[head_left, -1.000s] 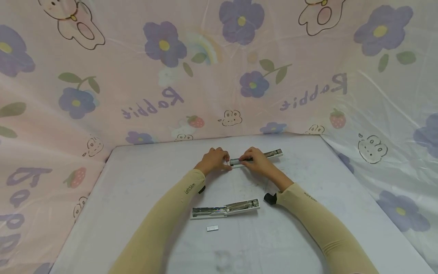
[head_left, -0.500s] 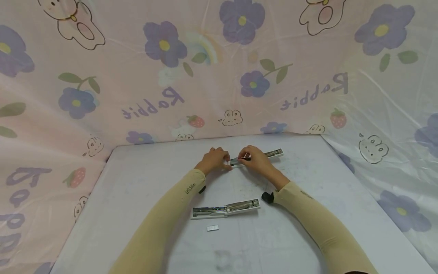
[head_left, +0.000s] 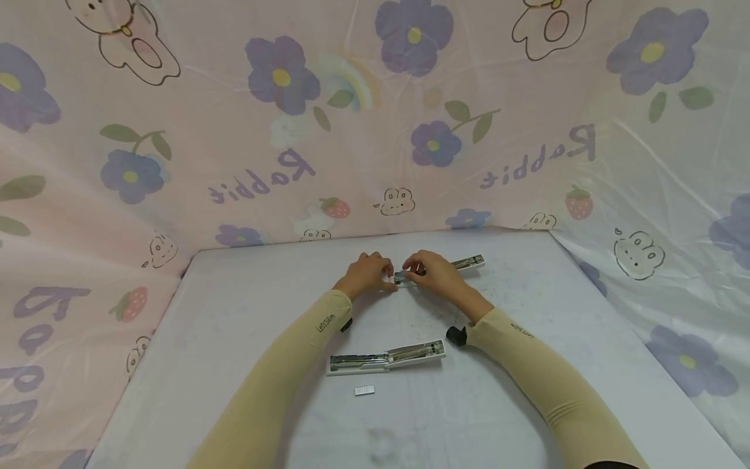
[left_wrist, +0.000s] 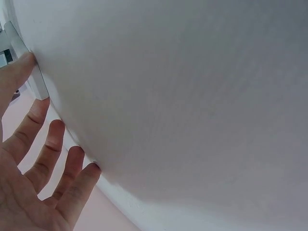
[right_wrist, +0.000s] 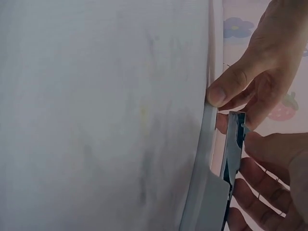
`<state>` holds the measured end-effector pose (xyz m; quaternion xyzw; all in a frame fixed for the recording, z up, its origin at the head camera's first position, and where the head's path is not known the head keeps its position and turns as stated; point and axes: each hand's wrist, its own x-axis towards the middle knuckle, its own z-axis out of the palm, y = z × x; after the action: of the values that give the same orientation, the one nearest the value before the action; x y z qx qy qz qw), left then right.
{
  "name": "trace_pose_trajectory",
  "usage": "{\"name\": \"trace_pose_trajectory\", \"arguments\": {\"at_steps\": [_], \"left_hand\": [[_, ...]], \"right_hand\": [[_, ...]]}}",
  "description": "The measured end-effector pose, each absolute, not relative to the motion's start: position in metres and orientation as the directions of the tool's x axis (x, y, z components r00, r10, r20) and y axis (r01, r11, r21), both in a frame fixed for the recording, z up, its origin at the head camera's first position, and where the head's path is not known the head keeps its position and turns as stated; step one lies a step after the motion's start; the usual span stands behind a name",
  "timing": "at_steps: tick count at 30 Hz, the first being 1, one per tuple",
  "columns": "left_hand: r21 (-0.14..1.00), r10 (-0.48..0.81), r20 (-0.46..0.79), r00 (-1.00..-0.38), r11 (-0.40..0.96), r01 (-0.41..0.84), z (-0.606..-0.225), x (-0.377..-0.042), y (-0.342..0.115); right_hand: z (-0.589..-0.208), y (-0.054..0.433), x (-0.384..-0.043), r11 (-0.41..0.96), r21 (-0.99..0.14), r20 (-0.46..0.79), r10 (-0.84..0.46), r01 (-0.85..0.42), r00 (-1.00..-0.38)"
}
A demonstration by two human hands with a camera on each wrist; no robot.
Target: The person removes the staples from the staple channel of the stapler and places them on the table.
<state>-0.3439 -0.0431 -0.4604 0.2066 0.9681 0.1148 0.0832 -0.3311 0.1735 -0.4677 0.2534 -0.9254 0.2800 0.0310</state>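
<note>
The far stapler (head_left: 471, 262) lies opened out on the table, its staple channel facing up. My left hand (head_left: 364, 272) grips the end of its white base, thumb on one side and fingers on the other, as the left wrist view shows. Over the middle of the same stapler, my right hand (head_left: 435, 272) pinches at the metal staple channel (right_wrist: 234, 144). Whether a separate strip of staples is between those fingertips, I cannot tell. A second opened stapler (head_left: 413, 354) lies nearer, with a short strip of staples (head_left: 364, 391) in front of it; neither hand touches these.
A white table (head_left: 246, 365) carries everything. Patterned cloth (head_left: 351, 143) hangs behind it and at both sides, close to the far edge where both hands are. The near stapler lies between my two forearms.
My right hand has shifted slightly left along the far stapler, toward my left hand. The left hand, the near stapler and the staple strip have stayed put.
</note>
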Motion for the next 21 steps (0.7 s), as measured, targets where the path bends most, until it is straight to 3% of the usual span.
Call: {"name": "trace_pose_trajectory", "arguments": {"at_steps": [21], "left_hand": [[0.258, 0.414, -0.115, -0.903, 0.89, 0.375, -0.46, -0.342, -0.043]], "right_hand": [[-0.458, 0.182, -0.325, 0.656, -0.562, 0.228, -0.462, -0.504, -0.857]]}}
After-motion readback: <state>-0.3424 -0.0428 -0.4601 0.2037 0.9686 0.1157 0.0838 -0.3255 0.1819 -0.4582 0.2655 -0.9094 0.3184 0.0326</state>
